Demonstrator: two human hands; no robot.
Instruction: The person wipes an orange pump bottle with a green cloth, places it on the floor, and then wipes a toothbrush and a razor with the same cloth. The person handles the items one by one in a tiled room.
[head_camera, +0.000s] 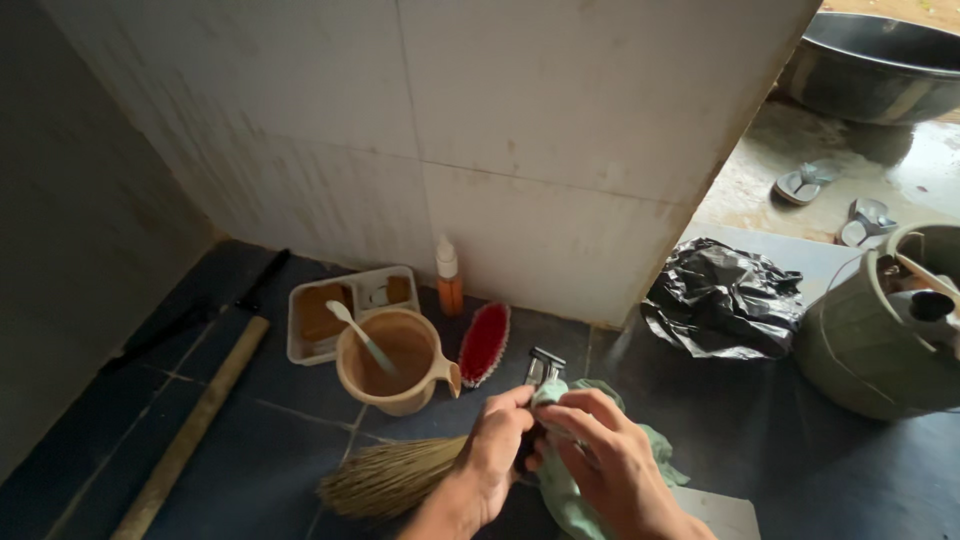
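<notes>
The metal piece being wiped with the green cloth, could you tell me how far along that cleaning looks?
Under way. The left hand grips the metal piece while the right hand presses the green cloth against it. The exposed top looks shiny; the lower part is hidden, so I cannot tell what remains. The red brush and beige jug sit unused nearby.

Left hand (497, 450) — forearm rising from the lower edge, fingers curled shut, knuckles up. Right hand (610, 465) — just beside it, touching, fingers bent in a closed pinch.
</notes>
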